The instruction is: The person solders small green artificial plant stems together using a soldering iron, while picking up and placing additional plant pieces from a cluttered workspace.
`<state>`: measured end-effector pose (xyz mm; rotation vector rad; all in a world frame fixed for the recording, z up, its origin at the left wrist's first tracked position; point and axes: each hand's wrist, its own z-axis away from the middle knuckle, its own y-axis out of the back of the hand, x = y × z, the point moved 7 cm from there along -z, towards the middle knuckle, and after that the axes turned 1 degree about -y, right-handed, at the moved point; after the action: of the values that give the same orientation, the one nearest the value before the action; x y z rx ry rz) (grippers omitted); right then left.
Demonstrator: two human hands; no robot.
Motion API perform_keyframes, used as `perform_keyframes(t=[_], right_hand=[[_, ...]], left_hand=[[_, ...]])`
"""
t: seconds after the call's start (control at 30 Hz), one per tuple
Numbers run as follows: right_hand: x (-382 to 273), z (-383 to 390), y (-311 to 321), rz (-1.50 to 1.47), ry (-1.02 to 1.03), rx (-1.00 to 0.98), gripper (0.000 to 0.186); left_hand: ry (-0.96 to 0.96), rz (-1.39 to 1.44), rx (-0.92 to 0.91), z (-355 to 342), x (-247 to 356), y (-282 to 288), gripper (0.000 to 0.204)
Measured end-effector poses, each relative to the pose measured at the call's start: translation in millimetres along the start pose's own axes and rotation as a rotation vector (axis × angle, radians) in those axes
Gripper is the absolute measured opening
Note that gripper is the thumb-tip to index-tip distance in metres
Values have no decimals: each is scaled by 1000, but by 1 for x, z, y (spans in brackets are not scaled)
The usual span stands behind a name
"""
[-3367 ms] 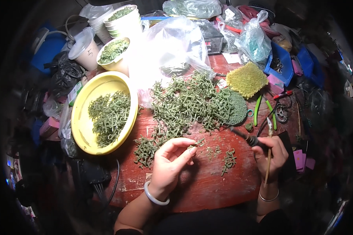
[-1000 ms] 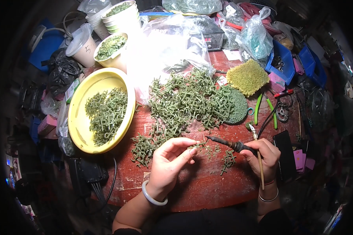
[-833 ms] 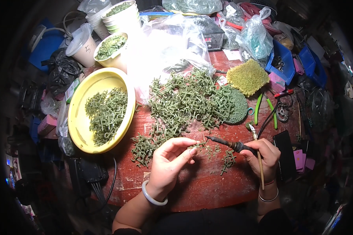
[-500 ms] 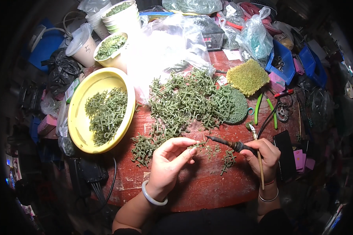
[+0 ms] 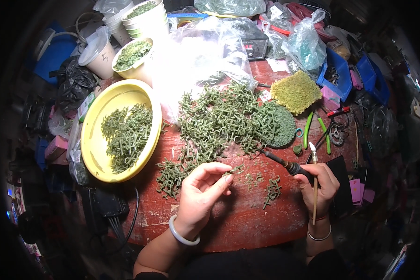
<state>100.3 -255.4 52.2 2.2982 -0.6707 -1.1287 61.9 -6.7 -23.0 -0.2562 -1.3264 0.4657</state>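
Note:
My left hand [image 5: 205,185] pinches a small, bent green piece [image 5: 235,170] between thumb and fingertips, above the red table. My right hand [image 5: 319,189] is closed round the black handle of a soldering-iron-like pen [image 5: 291,166]. Its thin dark tip points up and left, close to the right edge of a big heap of green, hook-shaped pieces [image 5: 224,116]. A slim wooden-handled tool [image 5: 315,189] with a pale pointed tip is also held upright in that hand. Below the pen lie green crumbs [image 5: 253,181] and a small cluster of pieces [image 5: 273,189].
A tilted yellow basin [image 5: 89,140] of similar pieces stands at left. Near the heap are a green round textured pad [image 5: 282,126] and a yellow-green one [image 5: 295,91]. Green-handled pliers [image 5: 308,130], blue bins [image 5: 335,74], plastic bags and a control box [image 5: 254,48] crowd the right and back.
My right hand has drawn the pen tip away from the small green piece, to the right and slightly up. The wooden-handled tool has tipped more upright. My left hand keeps its place.

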Motion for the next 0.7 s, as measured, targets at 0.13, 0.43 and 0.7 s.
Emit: perform_keyframes(t=[0.13,0.43,0.7], right_hand=[[-3,2,5,52,-7,-22,32],[-11,3,-3,34,74,-41,37],[-16,-1,-6,44,102,-112,35]], left_hand=[[8,-45,17,1,1,2,21],[-6,-85,53,2,4,0,20],[-1,-83,43,1,3,-1,20]])
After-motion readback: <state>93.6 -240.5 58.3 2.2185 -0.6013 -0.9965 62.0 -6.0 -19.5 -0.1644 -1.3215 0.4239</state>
